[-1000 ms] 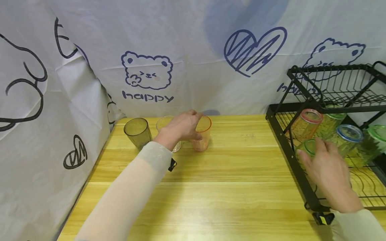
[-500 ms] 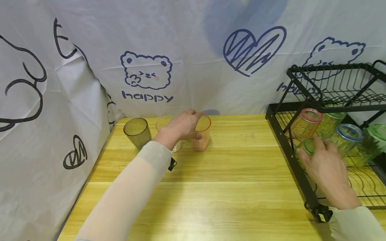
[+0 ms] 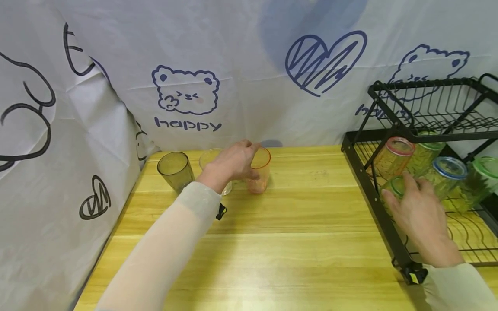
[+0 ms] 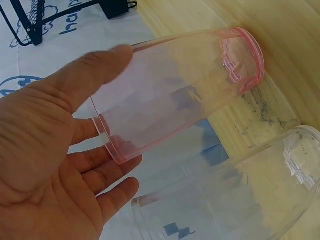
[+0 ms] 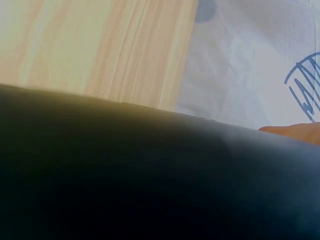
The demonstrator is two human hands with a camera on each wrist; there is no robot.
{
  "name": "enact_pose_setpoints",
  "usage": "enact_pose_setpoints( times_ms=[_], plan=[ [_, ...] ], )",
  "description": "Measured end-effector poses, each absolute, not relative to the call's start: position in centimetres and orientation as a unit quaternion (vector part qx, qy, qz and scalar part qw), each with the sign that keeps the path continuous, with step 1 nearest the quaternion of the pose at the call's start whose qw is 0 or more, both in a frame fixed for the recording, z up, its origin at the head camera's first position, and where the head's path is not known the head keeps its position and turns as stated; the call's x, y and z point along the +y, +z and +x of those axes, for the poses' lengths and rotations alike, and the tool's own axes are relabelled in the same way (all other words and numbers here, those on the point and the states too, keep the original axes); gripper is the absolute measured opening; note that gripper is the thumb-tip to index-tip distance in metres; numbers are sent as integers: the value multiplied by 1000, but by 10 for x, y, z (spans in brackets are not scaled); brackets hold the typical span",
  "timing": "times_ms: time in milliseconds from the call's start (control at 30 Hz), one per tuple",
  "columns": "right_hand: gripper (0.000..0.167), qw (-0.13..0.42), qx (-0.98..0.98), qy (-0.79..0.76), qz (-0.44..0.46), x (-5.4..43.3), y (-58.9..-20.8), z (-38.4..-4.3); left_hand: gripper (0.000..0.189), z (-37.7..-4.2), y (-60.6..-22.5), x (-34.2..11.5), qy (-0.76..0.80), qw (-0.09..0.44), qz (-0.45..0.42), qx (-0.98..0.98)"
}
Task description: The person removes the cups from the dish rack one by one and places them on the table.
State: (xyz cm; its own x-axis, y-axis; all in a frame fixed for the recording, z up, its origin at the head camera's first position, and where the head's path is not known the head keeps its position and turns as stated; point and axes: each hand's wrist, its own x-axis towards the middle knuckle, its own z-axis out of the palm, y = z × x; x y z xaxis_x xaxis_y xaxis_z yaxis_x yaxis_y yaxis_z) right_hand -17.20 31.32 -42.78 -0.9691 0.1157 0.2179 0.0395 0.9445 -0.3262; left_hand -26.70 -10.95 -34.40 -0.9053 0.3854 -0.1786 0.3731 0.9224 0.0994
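My left hand (image 3: 233,163) grips the rim end of a pink clear tumbler (image 4: 170,95), thumb on one side and fingertips on the other. The tumbler stands upright on the wooden table. Close beside it is a colourless tumbler (image 4: 230,200), partly hidden by the hand in the head view, with a smoky brown tumbler (image 3: 176,170) further left. At the dish rack (image 3: 365,185), my right hand (image 3: 420,220) holds a green glass (image 3: 397,185) between thumb and fingers; that glass is upside down and partly covered by the hand. A dark shape blocks most of the right wrist view.
Inside the rack's lower tier stand a pink glass (image 3: 394,157), a blue-rimmed glass (image 3: 449,172) and green glasses (image 3: 484,177). The rack's black upper shelf (image 3: 439,103) hangs over them. A printed white cloth (image 3: 253,99) closes off the back and left of the table (image 3: 292,242).
The head view has shifted slightly. Both hands stay almost where they were, the left at the pink tumbler and the right at the green glass.
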Motion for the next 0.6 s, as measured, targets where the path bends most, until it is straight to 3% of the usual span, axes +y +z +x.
enact_pose_setpoints(
  times_ms=[600],
  plan=[
    [74, 107, -978, 171, -43, 312, -425, -173, 93, -267, -347, -106, 22, 81, 195, 977]
  ],
)
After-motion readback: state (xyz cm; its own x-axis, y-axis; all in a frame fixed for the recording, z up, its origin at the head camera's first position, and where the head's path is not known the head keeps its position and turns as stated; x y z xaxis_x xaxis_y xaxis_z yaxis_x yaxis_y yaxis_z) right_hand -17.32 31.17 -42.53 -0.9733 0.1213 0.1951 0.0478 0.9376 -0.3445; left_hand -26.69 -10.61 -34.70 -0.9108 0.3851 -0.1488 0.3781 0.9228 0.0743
